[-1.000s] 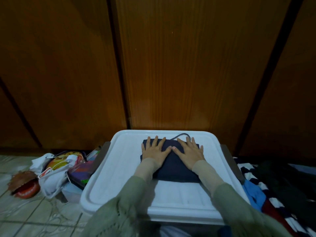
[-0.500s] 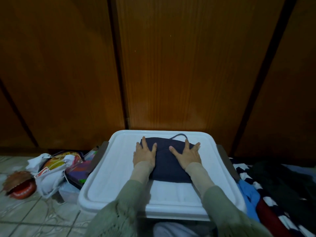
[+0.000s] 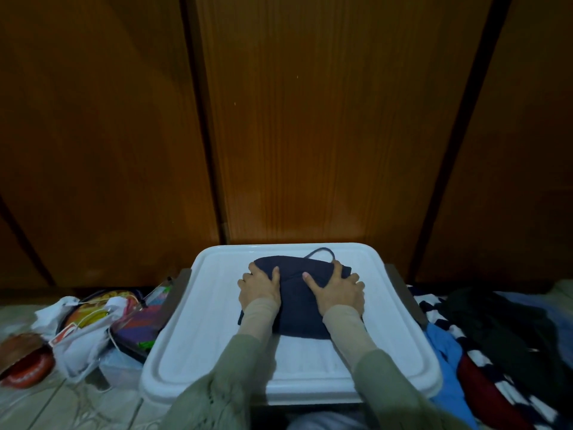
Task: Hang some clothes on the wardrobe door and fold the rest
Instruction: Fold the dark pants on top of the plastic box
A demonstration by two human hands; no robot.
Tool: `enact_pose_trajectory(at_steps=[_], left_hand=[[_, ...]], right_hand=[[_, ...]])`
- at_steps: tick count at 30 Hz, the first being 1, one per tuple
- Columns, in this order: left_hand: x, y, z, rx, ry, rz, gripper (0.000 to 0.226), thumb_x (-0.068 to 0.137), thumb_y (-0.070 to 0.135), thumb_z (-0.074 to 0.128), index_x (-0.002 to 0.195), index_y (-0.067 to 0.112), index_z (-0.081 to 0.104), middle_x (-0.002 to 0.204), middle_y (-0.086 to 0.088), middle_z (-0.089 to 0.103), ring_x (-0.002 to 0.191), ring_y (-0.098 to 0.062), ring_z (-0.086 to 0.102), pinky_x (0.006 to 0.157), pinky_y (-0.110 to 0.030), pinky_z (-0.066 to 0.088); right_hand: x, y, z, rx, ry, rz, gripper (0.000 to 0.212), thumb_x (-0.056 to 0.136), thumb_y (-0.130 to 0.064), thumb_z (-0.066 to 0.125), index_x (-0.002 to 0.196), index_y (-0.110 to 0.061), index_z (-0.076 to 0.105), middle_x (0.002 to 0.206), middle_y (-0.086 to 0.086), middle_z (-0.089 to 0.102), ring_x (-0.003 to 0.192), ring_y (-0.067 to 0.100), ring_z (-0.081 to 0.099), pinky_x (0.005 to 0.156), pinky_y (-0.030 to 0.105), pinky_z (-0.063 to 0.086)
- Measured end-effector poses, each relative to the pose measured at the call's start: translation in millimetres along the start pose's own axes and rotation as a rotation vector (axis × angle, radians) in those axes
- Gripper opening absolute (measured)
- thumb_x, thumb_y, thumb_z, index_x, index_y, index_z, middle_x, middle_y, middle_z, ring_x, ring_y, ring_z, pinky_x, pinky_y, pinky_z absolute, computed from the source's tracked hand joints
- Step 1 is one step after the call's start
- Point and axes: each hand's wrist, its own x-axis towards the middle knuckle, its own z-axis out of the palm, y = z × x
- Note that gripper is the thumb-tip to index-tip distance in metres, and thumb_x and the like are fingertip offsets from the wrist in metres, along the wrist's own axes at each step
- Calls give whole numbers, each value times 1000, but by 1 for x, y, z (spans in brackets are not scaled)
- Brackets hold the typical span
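The background is filled by the wooden wardrobe doors (image 3: pixel 325 119), dark brown panels separated by narrow vertical gaps. In front of them a white plastic lid (image 3: pixel 217 321) with a raised rim is seen, lying flat and serving as a work surface. To the right of the lid a heap of unfolded clothes (image 3: pixel 496 342) is shown, with striped, blue, red and dark pieces mixed together. To the left, on the tiled floor (image 3: pixel 46 408), a white bag (image 3: pixel 80 339) and several colourful items are gathered; their nature cannot be told.

At the far middle of the lid a folded navy garment (image 3: pixel 297 293) is laid, a thin loop of its cord or strap arching beyond its far edge. The garment is flanked by both hands. The left hand (image 3: pixel 260 287) is placed on its left edge, thumb laid on top and fingers curled over the side. The right hand (image 3: pixel 338 288) is placed on its right edge in the same way, thumb stretched inward across the cloth and fingers bent round the edge. Both forearms are covered by beige cuffs under green knitted sleeves (image 3: pixel 400 392).
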Motion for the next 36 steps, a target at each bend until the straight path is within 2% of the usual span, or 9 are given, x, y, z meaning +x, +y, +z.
enact_pose_trajectory(at_steps=[6,13,17,20,22,25,27,30,36], left_hand=[[-5,13,-6,-78,-114,-84,70,93,58,36,141,9,26,139,-17,43,126,-36,43,100,-42,39],[-19,40,-13,-172,-203,-3,64,97,49,37,145,11,20,144,-15,39,128,-35,43,103,-41,37],[-37,81,-16,-373,-239,162,68,99,40,38,148,31,-7,146,-17,35,124,-40,46,103,-45,37],[-54,118,-25,-548,-338,343,67,93,36,53,145,35,11,143,-15,35,121,-38,45,103,-46,39],[-69,140,-30,-596,-453,461,87,80,39,71,146,36,13,146,-12,32,126,-35,42,105,-46,38],[-96,166,-34,-445,-584,628,129,59,39,87,148,40,-8,153,-9,13,137,-34,27,107,-47,32],[-117,183,-33,-376,-622,706,141,54,31,90,144,43,-19,155,-8,-3,142,-35,16,108,-49,28],[-146,214,-29,-418,-647,755,143,55,28,90,142,44,-23,155,-9,-10,143,-34,10,109,-50,27],[-201,282,-13,-599,-620,839,138,53,35,90,145,44,-12,153,-10,8,140,-32,21,106,-46,32]], right_hand=[[-6,3,-9,157,-31,86,87,80,-72,46,144,-20,18,137,16,32,126,33,38,94,45,44],[-4,28,-47,265,-5,67,79,86,-62,48,145,-20,16,141,17,31,125,38,41,96,44,41],[-5,50,-93,404,132,5,59,88,-49,54,128,-18,25,132,16,38,110,38,51,82,37,39],[-3,77,-134,426,202,6,55,87,-48,57,121,-16,29,129,15,39,107,37,52,77,34,37],[-3,99,-162,423,254,14,54,87,-49,57,122,-16,31,129,15,38,109,37,51,78,34,36],[-7,130,-201,385,332,15,53,87,-49,58,124,-18,35,130,13,35,111,36,49,80,35,37],[-11,149,-223,346,396,0,52,86,-50,58,124,-19,38,129,12,34,112,37,49,85,36,40],[-18,176,-253,258,468,-20,56,86,-50,58,130,-21,40,131,13,31,116,37,46,93,38,40],[-39,234,-318,146,596,37,68,84,-53,58,143,-26,37,145,15,22,130,37,35,104,40,34]])
